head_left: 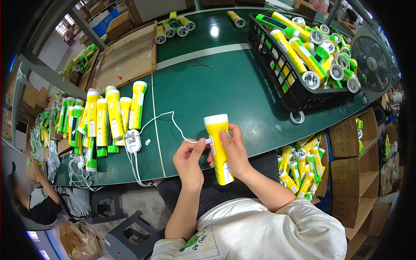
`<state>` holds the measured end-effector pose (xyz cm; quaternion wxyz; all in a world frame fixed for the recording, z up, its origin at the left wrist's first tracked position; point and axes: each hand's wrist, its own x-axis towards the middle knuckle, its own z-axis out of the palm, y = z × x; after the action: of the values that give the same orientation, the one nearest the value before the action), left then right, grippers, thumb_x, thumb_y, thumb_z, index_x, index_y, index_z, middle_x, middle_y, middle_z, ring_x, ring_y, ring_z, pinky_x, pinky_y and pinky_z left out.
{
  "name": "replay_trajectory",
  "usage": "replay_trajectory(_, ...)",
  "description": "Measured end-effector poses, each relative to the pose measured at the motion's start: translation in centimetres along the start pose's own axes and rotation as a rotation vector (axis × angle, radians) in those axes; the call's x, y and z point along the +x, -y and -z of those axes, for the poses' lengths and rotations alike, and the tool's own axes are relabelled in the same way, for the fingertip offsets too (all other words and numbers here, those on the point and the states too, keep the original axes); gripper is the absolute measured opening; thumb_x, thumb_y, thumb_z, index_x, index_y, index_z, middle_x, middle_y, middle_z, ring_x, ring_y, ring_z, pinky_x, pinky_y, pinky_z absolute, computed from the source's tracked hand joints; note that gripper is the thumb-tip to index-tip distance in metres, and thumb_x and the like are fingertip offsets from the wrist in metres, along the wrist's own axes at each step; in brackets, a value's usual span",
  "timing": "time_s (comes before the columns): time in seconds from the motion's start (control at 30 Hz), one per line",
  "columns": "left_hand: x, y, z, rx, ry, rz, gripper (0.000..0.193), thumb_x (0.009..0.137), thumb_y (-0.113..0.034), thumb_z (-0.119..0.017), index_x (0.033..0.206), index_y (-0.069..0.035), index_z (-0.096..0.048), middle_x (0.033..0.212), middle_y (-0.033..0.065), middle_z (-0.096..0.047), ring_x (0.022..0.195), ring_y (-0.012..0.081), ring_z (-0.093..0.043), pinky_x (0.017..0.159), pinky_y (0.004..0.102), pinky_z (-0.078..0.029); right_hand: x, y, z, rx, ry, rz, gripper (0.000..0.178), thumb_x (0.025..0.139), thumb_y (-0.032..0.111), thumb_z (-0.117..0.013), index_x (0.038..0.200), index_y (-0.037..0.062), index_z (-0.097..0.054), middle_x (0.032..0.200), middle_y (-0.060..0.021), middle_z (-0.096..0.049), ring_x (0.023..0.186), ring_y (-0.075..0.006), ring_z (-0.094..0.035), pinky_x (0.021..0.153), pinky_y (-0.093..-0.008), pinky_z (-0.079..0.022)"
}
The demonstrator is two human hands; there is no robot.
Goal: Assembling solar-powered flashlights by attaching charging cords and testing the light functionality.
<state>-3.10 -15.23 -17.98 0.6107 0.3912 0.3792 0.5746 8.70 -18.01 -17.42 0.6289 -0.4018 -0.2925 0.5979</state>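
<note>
My right hand (234, 151) grips a yellow flashlight (219, 147) with a white head, held head-up over the near edge of the green table (225, 86). My left hand (189, 159) pinches a small white plug (207, 141) at the flashlight's side. From the plug a white cable (167, 117) runs left across the table to a white power adapter (133, 141).
A row of yellow and green flashlights (106, 119) lies on the table's left. A black crate (299, 93) full of flashlights stands at the back right. Cardboard boxes (346, 143) with more flashlights sit on the right. A wooden board (128, 56) lies far left; another person crouches at lower left.
</note>
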Motion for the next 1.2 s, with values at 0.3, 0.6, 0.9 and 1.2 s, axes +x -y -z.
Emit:
replay_trajectory(0.3, 0.3, -0.6, -0.2, -0.008, 0.188, -0.087, 0.004, 0.085, 0.002, -0.061, 0.086, 0.006, -0.062, 0.085, 0.0082, -0.056, 0.066, 0.0139, -0.057, 0.058, 0.0258, -0.049, 1.1, -0.1, 1.7, 0.551, 0.252, -0.35, 0.038, 0.098, 0.041, -0.038, 0.107, 0.0056, -0.046, 0.087, -0.0108, -0.057, 0.056, -0.0184, -0.057, 0.046, -0.0286, -0.047)
replay_trajectory(0.6, 0.5, -0.9, -0.1, 0.122, 0.227, -0.132, 0.02, 0.084, 0.003, -0.062, 0.104, 0.006, -0.062, 0.094, 0.007, -0.056, 0.077, 0.0125, -0.059, 0.072, 0.0251, -0.048, 1.8, 0.1, 2.4, 1.06, 0.419, -0.631, 0.04, 0.098, 0.042, -0.037, 0.107, 0.0059, -0.051, 0.079, -0.0075, -0.056, 0.056, -0.0151, -0.051, 0.042, -0.0247, -0.042)
replay_trajectory(0.9, 0.0, -0.5, 0.4, 0.173, 0.147, -0.075, 0.02, 0.079, 0.004, -0.068, 0.099, 0.004, -0.067, 0.092, 0.0052, -0.056, 0.077, 0.0089, -0.053, 0.071, 0.0227, -0.042, 0.9, -0.5, 1.2, 0.708, 0.326, -0.485, 0.039, 0.097, 0.044, -0.037, 0.108, 0.0088, -0.05, 0.079, -0.0054, -0.056, 0.055, -0.017, -0.054, 0.043, -0.0261, -0.044)
replay_trajectory(1.2, -1.5, -0.9, 0.3, 0.166, -0.085, -0.37, 0.01, 0.084, 0.005, -0.062, 0.092, 0.011, -0.064, 0.088, 0.0077, -0.055, 0.051, 0.0119, -0.055, 0.039, 0.0219, -0.041, -0.2, 0.0, -1.5, 0.222, 0.115, -0.2, 0.035, 0.098, 0.037, -0.04, 0.117, 0.0081, -0.035, 0.086, -0.012, -0.058, 0.06, -0.0214, -0.061, 0.051, -0.032, -0.052)
